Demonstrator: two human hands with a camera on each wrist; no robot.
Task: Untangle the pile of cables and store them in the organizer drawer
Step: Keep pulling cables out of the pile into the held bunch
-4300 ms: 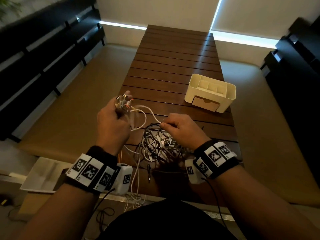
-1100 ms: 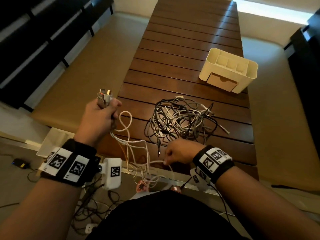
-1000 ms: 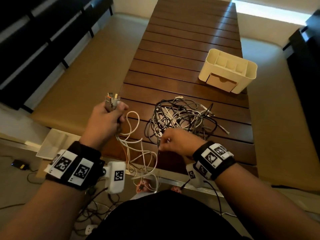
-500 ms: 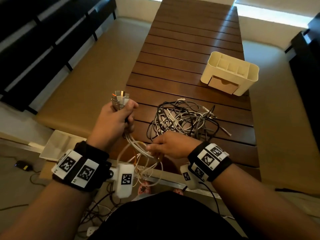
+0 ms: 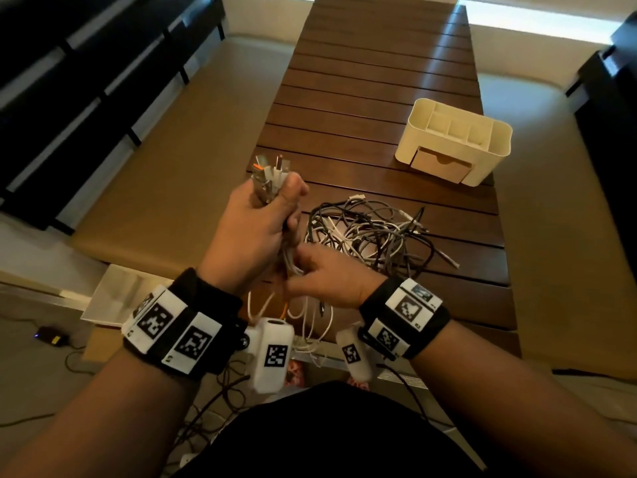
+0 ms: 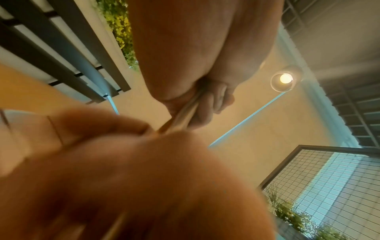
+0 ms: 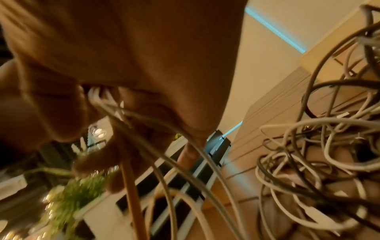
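Left hand (image 5: 256, 232) is fisted around a bunch of white cables (image 5: 293, 263), their plugs (image 5: 269, 175) sticking up above the thumb. Right hand (image 5: 331, 281), just below it, pinches the same strands, which hang in loops under both wrists. Beyond the right hand lies the tangled cable pile (image 5: 375, 236) on the slatted table (image 5: 372, 84); farther back stands the cream organizer (image 5: 455, 141), its drawer (image 5: 441, 165) closed.

Slatted table (image 5: 372, 84) (dark wood), tan floor (image 5: 179, 160).
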